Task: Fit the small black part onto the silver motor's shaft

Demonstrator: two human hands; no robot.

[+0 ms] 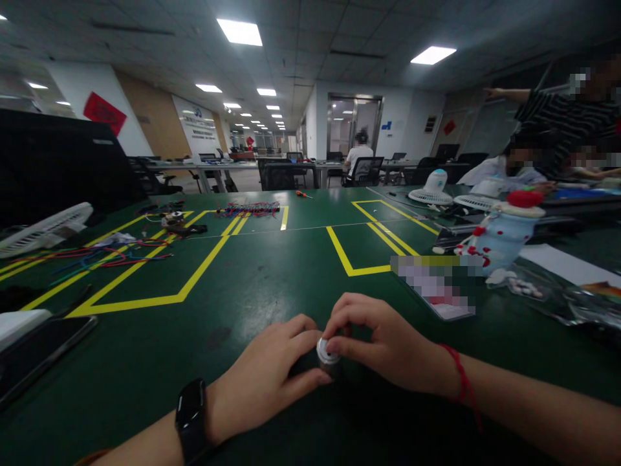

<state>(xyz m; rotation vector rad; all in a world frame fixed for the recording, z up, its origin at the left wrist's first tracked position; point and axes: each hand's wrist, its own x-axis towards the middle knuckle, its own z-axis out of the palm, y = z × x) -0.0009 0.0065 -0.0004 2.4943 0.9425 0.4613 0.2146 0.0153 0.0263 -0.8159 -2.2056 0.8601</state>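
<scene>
A small round silvery metal piece (328, 351) stands on the green table (272, 285) near its front, between my hands. My left hand (274, 372), with a black watch on the wrist, curves around the piece's left side, forefinger and thumb against it. From the right, my right hand (371, 333) pinches at the top of the same piece with thumb and forefinger; a red string circles that wrist. A small dark spot shows on the piece's top. Its lower part is in shadow and partly hidden by my left thumb.
Loose wires (111, 255) and a wire bundle (250, 209) lie to the left and back. A phone (46, 353) is at the left edge. At right are a light-blue cup (507, 236), a flat card-like item (436, 288) and plastic bags (524, 285). People sit and stand beyond.
</scene>
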